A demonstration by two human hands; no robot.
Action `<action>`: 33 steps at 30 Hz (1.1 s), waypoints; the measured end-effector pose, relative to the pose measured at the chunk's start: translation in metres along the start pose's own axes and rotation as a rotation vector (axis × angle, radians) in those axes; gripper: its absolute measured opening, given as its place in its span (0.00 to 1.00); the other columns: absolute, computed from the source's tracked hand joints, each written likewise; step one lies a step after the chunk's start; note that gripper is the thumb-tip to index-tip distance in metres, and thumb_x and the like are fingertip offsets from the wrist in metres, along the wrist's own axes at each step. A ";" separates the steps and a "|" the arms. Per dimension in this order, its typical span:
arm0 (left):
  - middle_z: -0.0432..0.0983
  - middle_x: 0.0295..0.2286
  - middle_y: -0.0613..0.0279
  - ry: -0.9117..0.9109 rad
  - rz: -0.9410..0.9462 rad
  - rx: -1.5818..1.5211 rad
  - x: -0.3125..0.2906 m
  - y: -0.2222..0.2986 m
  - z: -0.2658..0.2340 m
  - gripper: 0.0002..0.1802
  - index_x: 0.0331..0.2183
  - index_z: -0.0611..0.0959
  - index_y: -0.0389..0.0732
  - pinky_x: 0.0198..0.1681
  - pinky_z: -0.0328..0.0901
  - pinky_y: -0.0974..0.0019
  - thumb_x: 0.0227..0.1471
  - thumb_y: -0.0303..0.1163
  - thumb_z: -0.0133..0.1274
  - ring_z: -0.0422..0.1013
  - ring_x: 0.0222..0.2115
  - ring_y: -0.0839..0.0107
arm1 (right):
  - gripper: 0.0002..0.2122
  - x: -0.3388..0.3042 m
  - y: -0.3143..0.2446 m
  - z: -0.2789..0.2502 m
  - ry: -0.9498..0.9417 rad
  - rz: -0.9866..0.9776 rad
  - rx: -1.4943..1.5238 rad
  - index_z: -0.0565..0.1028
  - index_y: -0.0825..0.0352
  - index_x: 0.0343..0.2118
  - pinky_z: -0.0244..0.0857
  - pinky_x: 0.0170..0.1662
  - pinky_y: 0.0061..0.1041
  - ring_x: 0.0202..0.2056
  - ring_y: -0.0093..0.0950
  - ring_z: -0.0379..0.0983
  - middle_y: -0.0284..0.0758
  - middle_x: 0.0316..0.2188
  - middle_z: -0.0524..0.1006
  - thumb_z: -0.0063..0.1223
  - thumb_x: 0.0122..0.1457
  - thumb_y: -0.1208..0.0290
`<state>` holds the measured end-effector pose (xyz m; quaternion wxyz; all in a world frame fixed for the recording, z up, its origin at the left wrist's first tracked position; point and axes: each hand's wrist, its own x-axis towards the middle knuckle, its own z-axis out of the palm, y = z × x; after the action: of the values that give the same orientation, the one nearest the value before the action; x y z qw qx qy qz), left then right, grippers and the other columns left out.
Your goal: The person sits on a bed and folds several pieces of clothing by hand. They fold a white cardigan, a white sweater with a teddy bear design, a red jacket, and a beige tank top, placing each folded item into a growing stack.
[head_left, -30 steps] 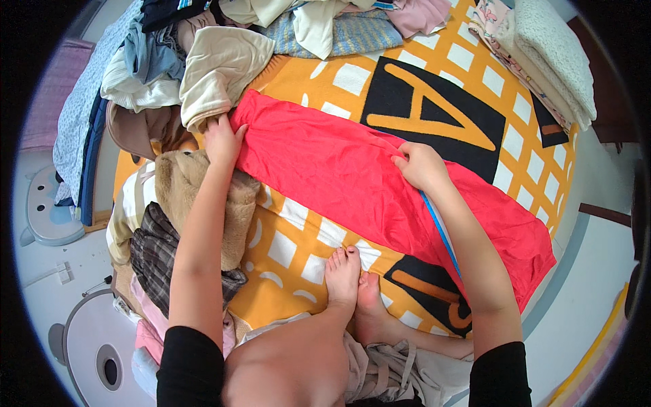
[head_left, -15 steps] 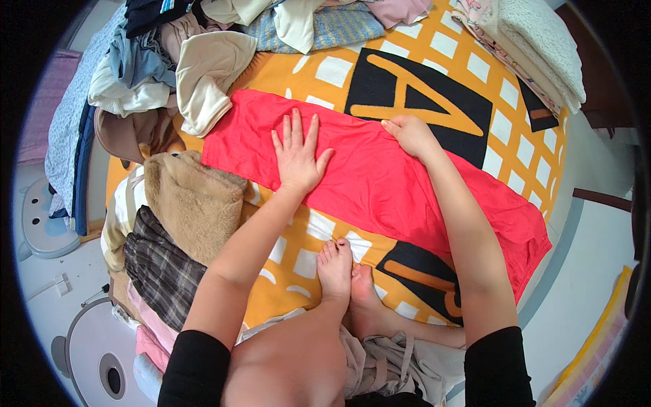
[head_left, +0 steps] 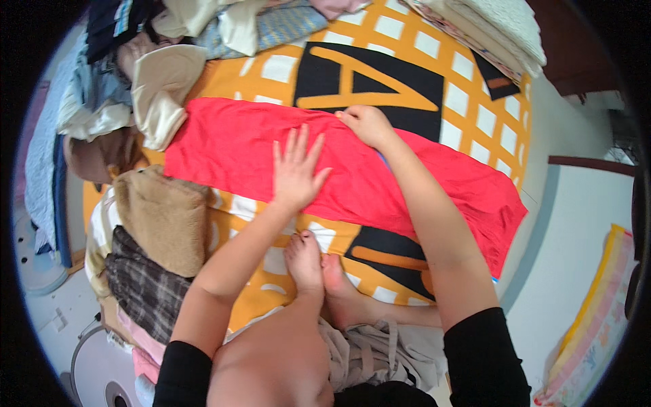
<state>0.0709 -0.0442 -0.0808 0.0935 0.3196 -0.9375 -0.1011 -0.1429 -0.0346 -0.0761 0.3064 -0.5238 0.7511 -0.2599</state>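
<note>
A long piece of red fabric (head_left: 230, 149), its kind hard to tell, lies spread in a strip across the bed. My left hand (head_left: 297, 169) rests flat on it with fingers spread. At its far edge, my right hand (head_left: 366, 127) is closed, pinching the fabric between thumb and fingers. Slight wrinkles run along the strip, mostly toward its right end. Bits of blue show by my right forearm and at the near right corner. My right forearm hides part of the fabric.
An orange, white and black blanket (head_left: 468, 119) covers the bed. A cream garment (head_left: 163, 81) touches the red fabric's left end, near heaped clothes. Brown fleece (head_left: 163, 217) and dark plaid cloth (head_left: 146, 281) lie at left; folded bedding (head_left: 498, 27) sits far right.
The whole view has shifted. My left hand has slid right and nearer across the red fabric, closer to my right hand, which keeps its pinch. The fabric looks flatter, and blue bits now show.
</note>
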 end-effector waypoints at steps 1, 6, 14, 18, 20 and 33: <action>0.43 0.62 0.53 0.003 0.002 0.008 -0.002 0.001 0.003 0.39 0.60 0.60 0.50 0.62 0.35 0.41 0.49 0.48 0.52 0.41 0.63 0.52 | 0.17 -0.015 0.001 -0.005 0.015 0.015 0.144 0.77 0.70 0.35 0.67 0.38 0.30 0.32 0.35 0.75 0.44 0.30 0.77 0.52 0.57 0.57; 0.43 0.63 0.54 -0.003 0.013 0.051 -0.004 -0.008 0.012 0.39 0.61 0.59 0.51 0.62 0.35 0.41 0.49 0.46 0.52 0.41 0.63 0.53 | 0.30 -0.161 0.012 -0.049 0.296 -0.113 -0.262 0.68 0.66 0.52 0.61 0.52 0.37 0.50 0.43 0.66 0.46 0.48 0.69 0.63 0.47 0.56; 0.44 0.63 0.56 0.053 0.031 0.169 -0.004 -0.006 0.018 0.36 0.61 0.59 0.53 0.62 0.37 0.42 0.53 0.47 0.48 0.43 0.63 0.54 | 0.38 -0.332 0.060 -0.071 0.310 0.343 -0.671 0.61 0.60 0.58 0.45 0.62 0.47 0.61 0.45 0.50 0.45 0.61 0.54 0.66 0.41 0.72; 0.44 0.62 0.57 0.076 0.062 0.199 -0.005 -0.011 0.023 0.34 0.61 0.59 0.52 0.61 0.38 0.42 0.54 0.46 0.47 0.43 0.63 0.54 | 0.39 -0.350 0.083 -0.072 0.237 0.332 -0.771 0.60 0.56 0.59 0.44 0.62 0.47 0.62 0.46 0.47 0.44 0.62 0.52 0.62 0.40 0.78; 0.45 0.62 0.57 0.078 0.068 0.224 -0.005 -0.014 0.026 0.34 0.61 0.59 0.52 0.61 0.39 0.42 0.54 0.46 0.47 0.43 0.62 0.54 | 0.39 -0.360 0.088 -0.083 0.242 0.333 -0.711 0.60 0.55 0.59 0.47 0.62 0.45 0.61 0.45 0.50 0.42 0.62 0.54 0.57 0.39 0.84; 0.43 0.63 0.56 0.086 0.051 0.228 -0.006 -0.013 0.025 0.34 0.61 0.58 0.51 0.62 0.38 0.44 0.54 0.42 0.45 0.42 0.63 0.55 | 0.13 -0.293 0.183 -0.276 0.372 0.516 -0.261 0.77 0.67 0.38 0.67 0.41 0.33 0.38 0.42 0.73 0.45 0.33 0.77 0.55 0.52 0.66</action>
<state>0.0773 -0.0469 -0.1086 0.0994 0.3082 -0.9458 0.0226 -0.3826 0.3196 0.0362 0.1502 -0.2948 0.9288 -0.1668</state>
